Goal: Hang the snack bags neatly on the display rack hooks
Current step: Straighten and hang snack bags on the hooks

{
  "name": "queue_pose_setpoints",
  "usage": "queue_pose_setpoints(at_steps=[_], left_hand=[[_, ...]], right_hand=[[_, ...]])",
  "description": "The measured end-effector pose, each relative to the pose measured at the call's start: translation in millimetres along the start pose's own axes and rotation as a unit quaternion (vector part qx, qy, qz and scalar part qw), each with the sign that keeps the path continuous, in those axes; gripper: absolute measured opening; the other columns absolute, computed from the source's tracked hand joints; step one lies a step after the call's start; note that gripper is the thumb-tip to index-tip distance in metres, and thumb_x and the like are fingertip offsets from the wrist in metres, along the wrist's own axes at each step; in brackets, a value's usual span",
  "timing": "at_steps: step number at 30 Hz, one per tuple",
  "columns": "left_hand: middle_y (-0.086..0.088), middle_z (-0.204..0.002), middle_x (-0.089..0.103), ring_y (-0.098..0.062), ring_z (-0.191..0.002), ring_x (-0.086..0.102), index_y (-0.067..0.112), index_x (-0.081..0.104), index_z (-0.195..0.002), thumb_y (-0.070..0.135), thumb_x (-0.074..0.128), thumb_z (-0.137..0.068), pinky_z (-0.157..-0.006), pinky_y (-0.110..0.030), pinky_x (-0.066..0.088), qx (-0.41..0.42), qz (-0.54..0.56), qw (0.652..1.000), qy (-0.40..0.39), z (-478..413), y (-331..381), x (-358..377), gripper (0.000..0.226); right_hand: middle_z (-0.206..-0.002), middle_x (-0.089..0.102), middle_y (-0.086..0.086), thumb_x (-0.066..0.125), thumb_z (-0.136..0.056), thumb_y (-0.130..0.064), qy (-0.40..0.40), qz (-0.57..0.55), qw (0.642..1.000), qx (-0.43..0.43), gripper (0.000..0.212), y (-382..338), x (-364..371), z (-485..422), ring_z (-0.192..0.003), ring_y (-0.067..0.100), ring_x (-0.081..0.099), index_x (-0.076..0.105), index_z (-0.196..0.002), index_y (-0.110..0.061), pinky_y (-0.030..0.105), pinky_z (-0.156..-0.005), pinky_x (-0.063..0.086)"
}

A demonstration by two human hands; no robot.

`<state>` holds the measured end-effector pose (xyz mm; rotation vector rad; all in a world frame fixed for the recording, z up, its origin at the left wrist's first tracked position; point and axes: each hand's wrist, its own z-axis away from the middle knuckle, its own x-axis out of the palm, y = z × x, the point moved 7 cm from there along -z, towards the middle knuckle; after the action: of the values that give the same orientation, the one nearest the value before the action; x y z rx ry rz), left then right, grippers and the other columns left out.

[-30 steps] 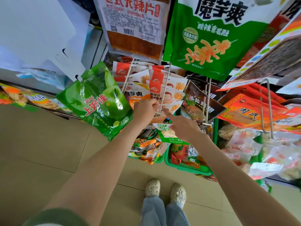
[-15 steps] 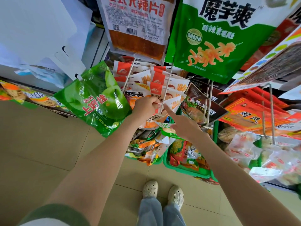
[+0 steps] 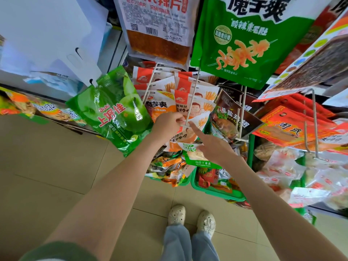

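The person is standing on a tan tiled floor [image 3: 56, 176] in pale perforated clogs [image 3: 192, 218] and light jeans, looking down along two bare forearms. The left hand [image 3: 166, 123] is reaching to the free end of a thin white wire hook [image 3: 191, 102], its fingers curling together and pinching the top edge of a white-and-orange snack bag [image 3: 197, 125]. That bag is dangling right at the hook's tip and tilting rightward; whether its hole is sitting over the wire, I cannot tell. The right hand [image 3: 211, 147] is stretching up from below, its index finger lying straight and touching the bag beside the tip, thumb spreading apart, nothing clamped in it; the other fingers are hiding behind the palm.

Under the hands, green plastic baskets [image 3: 218, 194] are sitting on the floor, holding loose packets. Just left of the left hand a glossy green apple bag [image 3: 113, 113] is hanging at a slant. Farther up the same wire a row of matching bags [image 3: 202, 96] is hanging; to the right, dark brown bags [image 3: 233, 117] are hanging on a neighbouring hook, and orange-red packets [image 3: 288, 127] are hanging beyond them.

Above all these a large green bag [image 3: 244, 48] showing an orange skewer is hanging, beside a white bag with a clear window [image 3: 156, 34] showing red strips; white paper bags [image 3: 47, 34] are leaning at the far left.
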<state>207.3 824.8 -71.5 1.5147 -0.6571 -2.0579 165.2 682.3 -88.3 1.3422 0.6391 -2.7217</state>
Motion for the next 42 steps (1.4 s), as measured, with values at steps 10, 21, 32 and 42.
queue_pose_setpoints(at_steps=[10,21,32,42], left_hand=[[-0.011,-0.107,0.067,-0.028,-0.101,0.060,0.005,0.068,-0.098,0.016,0.055,-0.092,-0.084,-0.035,0.048,-0.010,-0.050,0.999,0.020,-42.0,3.6,-5.6,0.018],[-0.009,-0.121,0.057,-0.025,-0.114,0.050,0.009,0.059,-0.114,0.008,0.053,-0.090,-0.099,-0.039,0.040,0.048,-0.130,0.982,0.130,-20.3,17.7,-30.2,0.025],[0.014,-0.122,0.049,-0.001,-0.112,0.044,0.021,0.044,-0.131,0.032,0.067,-0.084,-0.086,-0.011,0.033,-0.046,0.166,0.984,-0.048,115.2,20.1,-1.6,0.054],[0.014,-0.095,0.065,0.000,-0.088,0.060,0.018,0.061,-0.107,0.023,0.057,-0.092,-0.065,-0.002,0.041,0.008,0.282,0.955,-0.093,163.9,124.5,2.9,0.016]], right_hand=[[-0.061,0.047,0.003,0.047,-0.096,-0.022,0.011,0.005,1.000,0.019,0.081,10.2,-2.4,-29.5,-0.050,0.017,0.046,-0.016,-0.143,-0.042,0.028,-0.042,0.034],[-0.107,0.062,0.004,0.045,-0.096,-0.018,0.026,-0.006,0.999,0.028,0.013,15.7,-8.4,-21.1,-0.092,0.024,0.061,0.056,-0.102,-0.019,0.038,-0.073,0.053],[-0.084,0.055,-0.001,0.046,-0.095,-0.015,0.088,-0.057,0.994,-0.015,0.015,-14.6,-40.6,71.1,-0.085,0.022,0.055,0.049,-0.080,-0.014,0.039,-0.075,0.048],[-0.098,0.054,-0.010,0.064,-0.085,-0.010,0.292,-0.266,0.918,-0.020,0.031,7.2,-104.6,199.7,-0.090,0.009,0.047,0.059,-0.115,-0.015,0.032,-0.084,0.040]])
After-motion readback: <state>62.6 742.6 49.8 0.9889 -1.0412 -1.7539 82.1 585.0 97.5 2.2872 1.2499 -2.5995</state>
